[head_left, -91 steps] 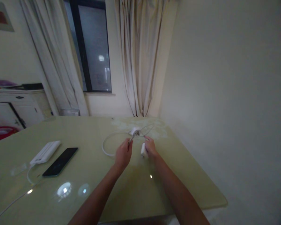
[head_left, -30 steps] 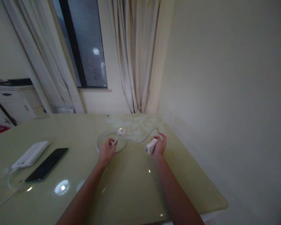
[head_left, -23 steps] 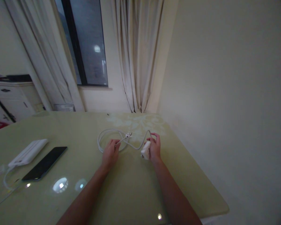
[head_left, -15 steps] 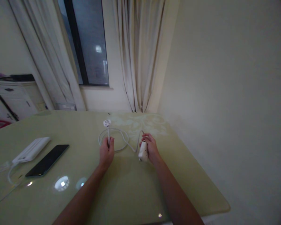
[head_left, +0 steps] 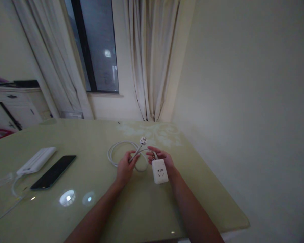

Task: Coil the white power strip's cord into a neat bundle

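Observation:
My left hand (head_left: pixel 126 166) is closed around a grey-white cord just below its plug (head_left: pixel 143 140), whose prongs point up and away. Beside it, my right hand (head_left: pixel 164 160) holds a white power strip (head_left: pixel 160 171) by the cord end, with the socket holes facing me. Some right-hand fingers stretch toward the plug, apart from it. The cord (head_left: pixel 111 152) runs from the power strip into a loose loop on the table behind my left hand. Part of the cord is hidden by my hands.
A black phone (head_left: pixel 53 172) lies on the glossy pale green table (head_left: pixel 96 141) at left, beside a white power bank (head_left: pixel 36 161) with a cable attached. A wall (head_left: pixel 230 118) stands along the table's right side. Curtains (head_left: pixel 152 60) hang behind.
My left hand has moved right with the plug, closer to my right hand. The power strip has turned so its socket face shows, and the cord loop has shifted.

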`<state>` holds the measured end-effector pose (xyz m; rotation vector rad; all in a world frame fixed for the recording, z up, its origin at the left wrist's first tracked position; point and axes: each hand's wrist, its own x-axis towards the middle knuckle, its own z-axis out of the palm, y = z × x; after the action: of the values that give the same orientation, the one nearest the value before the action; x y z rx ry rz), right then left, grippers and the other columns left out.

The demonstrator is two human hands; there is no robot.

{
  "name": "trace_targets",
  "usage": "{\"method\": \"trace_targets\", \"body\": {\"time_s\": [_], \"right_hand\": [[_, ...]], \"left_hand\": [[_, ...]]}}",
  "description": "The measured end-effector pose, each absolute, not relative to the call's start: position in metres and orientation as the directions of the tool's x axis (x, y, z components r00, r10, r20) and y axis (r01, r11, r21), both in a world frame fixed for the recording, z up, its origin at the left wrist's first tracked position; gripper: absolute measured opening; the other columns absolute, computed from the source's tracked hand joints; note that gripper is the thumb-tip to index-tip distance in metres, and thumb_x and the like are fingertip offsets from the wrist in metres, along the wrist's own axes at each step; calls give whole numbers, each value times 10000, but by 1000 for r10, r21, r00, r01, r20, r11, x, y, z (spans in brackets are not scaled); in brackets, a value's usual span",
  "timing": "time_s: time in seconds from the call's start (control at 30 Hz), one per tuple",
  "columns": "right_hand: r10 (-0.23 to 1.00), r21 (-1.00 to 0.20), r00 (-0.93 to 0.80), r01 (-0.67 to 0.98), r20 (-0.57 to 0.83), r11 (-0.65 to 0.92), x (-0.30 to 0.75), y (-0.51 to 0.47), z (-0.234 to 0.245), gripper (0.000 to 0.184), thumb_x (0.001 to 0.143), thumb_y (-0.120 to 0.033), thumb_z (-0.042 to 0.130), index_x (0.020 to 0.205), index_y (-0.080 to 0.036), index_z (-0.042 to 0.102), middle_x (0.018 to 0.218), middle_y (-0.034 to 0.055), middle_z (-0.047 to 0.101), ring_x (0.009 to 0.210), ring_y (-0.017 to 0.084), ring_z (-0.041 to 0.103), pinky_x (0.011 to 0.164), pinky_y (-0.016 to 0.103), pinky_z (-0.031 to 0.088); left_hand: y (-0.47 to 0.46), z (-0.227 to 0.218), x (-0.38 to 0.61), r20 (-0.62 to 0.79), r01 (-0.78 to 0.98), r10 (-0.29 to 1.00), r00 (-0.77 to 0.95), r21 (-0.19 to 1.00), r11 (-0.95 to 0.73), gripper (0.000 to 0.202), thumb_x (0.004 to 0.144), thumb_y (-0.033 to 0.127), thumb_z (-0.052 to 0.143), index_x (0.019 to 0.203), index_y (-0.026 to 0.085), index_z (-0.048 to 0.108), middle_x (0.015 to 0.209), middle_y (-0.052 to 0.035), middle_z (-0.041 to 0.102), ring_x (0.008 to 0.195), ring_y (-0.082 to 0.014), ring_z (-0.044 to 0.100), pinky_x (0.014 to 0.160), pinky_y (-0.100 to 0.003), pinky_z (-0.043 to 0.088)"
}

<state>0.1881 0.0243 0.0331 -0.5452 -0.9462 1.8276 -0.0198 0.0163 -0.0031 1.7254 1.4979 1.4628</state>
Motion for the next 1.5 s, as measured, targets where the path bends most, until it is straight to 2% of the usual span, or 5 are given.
{"method": "trace_targets", "body": {"time_s": [0.37, 1.03, 1.17, 1.3, 1.5], "right_hand": [[864, -781, -477, -597, 161, -184, 183, 15, 25, 659, 750, -184, 802, 1371, -282, 604, 1419, 63, 632, 1196, 177, 672, 1021, 336, 546], [925, -816, -306, -578, 227, 9, 180, 18, 22, 471, 658, -610, 859, 740, -204, 633, 967, 12, 647, 881, 138, 636, 836, 305, 558], [967, -789, -243, -607, 73, -93, 187, 31, 30, 453, 789, -588, 767, 733, -209, 526, 618, -80, 455, 497, 65, 441, 486, 166, 418], [977, -937, -210, -336, -27, -98, 179, 38, 20, 416, 882, -595, 633, 786, -193, 583, 500, -121, 293, 397, 60, 168, 382, 179, 166], [951, -946, -158, 145, 266, 289, 139, 30, -7, 442, 959, -502, 523, 678, -190, 658, 558, -28, 486, 556, 123, 429, 532, 220, 324]], "left_hand": [[8, 2, -23, 415, 254, 910, 12, 879, -405, 398, 979, 542, 470, 1014, 181, 633, 783, -16, 632, 700, -171, 558, 641, -283, 423], [12, 4, -26, 410, 215, 897, -164, 902, -374, 454, 953, 588, 470, 1073, 182, 634, 712, 5, 530, 601, -158, 451, 543, -283, 343], [12, 4, -27, 431, 235, 870, -238, 895, -379, 469, 957, 601, 457, 1094, 184, 621, 677, 28, 451, 575, -150, 410, 518, -274, 317], [12, -2, -27, 453, 185, 842, -291, 891, -415, 452, 980, 582, 427, 1181, 195, 545, 685, 44, 427, 568, -139, 421, 512, -255, 340], [7, -15, -18, 549, 316, 835, -27, 797, -514, 343, 969, 481, 494, 1121, 201, 620, 853, -43, 678, 759, -184, 628, 740, -310, 509]]}}
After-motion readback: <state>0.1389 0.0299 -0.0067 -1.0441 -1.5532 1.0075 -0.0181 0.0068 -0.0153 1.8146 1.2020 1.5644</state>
